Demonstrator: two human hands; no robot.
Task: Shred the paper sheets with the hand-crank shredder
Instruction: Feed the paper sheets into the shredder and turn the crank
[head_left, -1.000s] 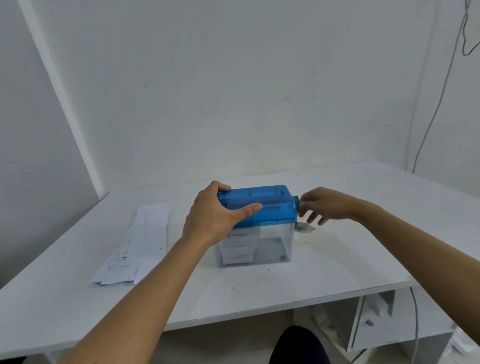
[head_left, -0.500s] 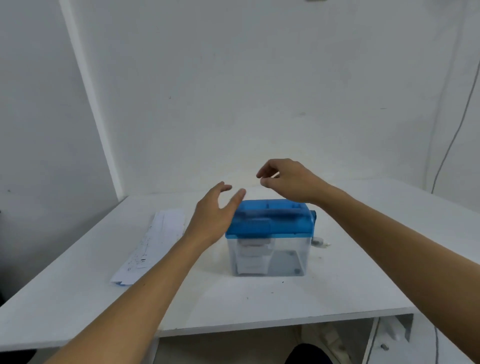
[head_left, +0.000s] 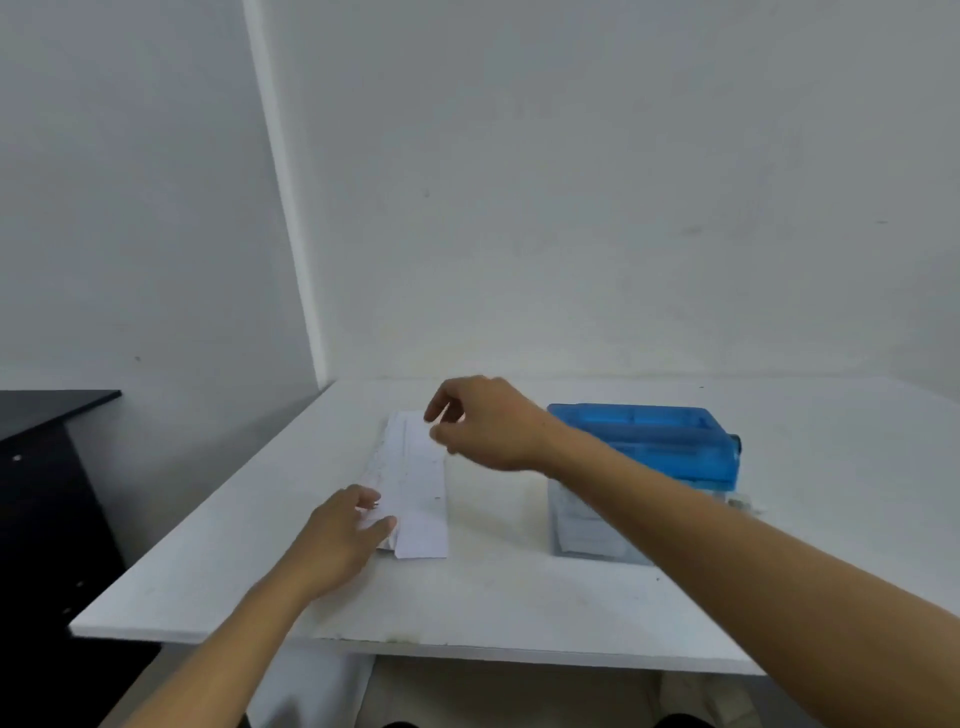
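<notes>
Shredder (head_left: 644, 467) at 3 o'clock — translucent blue lid (head_left: 654, 441) over a clear bin (head_left: 582, 525). Paper sheets (head_left: 415, 488) at centre: white, flecked with faint dark print, on a white table (head_left: 519, 597); black cabinet (head_left: 47, 493) at 9 o'clock.

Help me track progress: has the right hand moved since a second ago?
Yes: the right hand moved left, from the shredder's crank end to over the paper sheets.

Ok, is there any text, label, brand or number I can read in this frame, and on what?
Nothing here is readable.
Paper sheets: faint dark print specks, too blurred to read.
Shredder: no label or brand shows.
Scraps inside it: faint grey lines, too blurred to read.
</notes>
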